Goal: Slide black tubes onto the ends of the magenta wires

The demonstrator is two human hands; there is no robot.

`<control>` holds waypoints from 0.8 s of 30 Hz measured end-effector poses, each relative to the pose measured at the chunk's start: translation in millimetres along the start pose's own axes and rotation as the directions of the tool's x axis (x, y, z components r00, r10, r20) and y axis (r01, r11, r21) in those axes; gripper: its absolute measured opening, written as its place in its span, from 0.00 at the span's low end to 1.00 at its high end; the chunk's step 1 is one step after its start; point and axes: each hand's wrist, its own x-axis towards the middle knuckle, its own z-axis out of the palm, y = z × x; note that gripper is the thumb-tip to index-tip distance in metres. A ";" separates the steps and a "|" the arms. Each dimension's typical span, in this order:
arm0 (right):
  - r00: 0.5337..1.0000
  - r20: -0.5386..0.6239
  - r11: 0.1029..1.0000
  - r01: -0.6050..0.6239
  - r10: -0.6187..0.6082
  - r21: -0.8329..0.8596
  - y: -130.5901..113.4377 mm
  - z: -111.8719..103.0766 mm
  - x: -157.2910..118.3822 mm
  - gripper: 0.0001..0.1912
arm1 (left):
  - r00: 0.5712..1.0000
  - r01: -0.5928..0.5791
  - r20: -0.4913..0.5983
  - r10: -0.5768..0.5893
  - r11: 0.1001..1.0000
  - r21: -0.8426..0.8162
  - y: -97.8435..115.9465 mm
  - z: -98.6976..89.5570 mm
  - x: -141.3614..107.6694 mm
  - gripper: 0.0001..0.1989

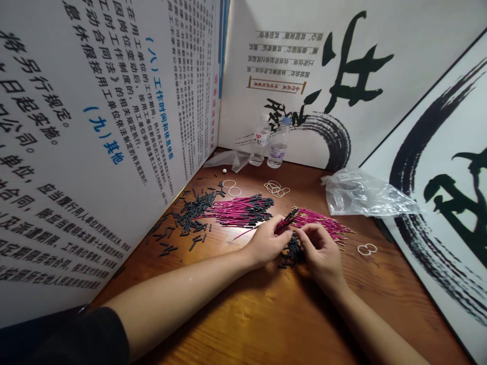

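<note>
My left hand (268, 242) is closed around a small bunch of magenta wires (286, 221), whose dark, metal-tipped ends point up and to the right. Close beside it, my right hand (320, 251) has thumb and forefinger pinched together; what is between them, if anything, is too small to make out. Below and between both hands lies a pile of short black sleeves (292, 253). Behind my left hand spreads a heap of magenta wires with black ends (241, 211). Another heap of magenta wires with bare brass-coloured tips (323, 224) lies behind my right hand.
Many loose black sleeves (194, 213) are scattered at the left. White rubber bands (277, 189) lie at the back, others (367, 249) at the right. Two water bottles (279, 147) and a clear plastic bag (365, 195) stand or lie near the printed boards (289, 101) enclosing the table (243, 324).
</note>
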 end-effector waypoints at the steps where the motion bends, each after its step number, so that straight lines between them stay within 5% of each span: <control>1: 1.000 -0.003 1.000 -0.008 0.008 0.020 0.4 -0.2 0.6 0.11 | 1.000 -0.001 -0.003 0.001 1.000 -0.007 1.3 -0.3 -0.3 0.04; 6: 1.000 0.022 1.000 0.004 -0.004 -0.020 0.3 -1.9 0.2 0.13 | 0.999 0.004 -0.050 -0.007 0.998 -0.065 -0.4 -4.1 0.2 0.05; 10: 0.981 0.139 0.966 0.165 -0.139 -0.200 -4.8 -2.3 -3.2 0.08 | 0.995 0.078 -0.046 -0.090 0.971 -0.226 -7.0 -4.7 1.6 0.06; 16: 0.889 0.371 0.846 0.400 -0.267 -0.351 -17.5 2.0 -8.7 0.09 | 0.988 0.024 -0.129 -0.085 0.911 -0.412 -2.0 -0.7 3.1 0.07; 24: 0.829 0.434 0.636 0.553 -0.352 -0.539 -18.2 9.2 -14.6 0.12 | 0.988 -0.006 -0.134 -0.076 0.853 -0.523 -2.1 3.6 2.2 0.10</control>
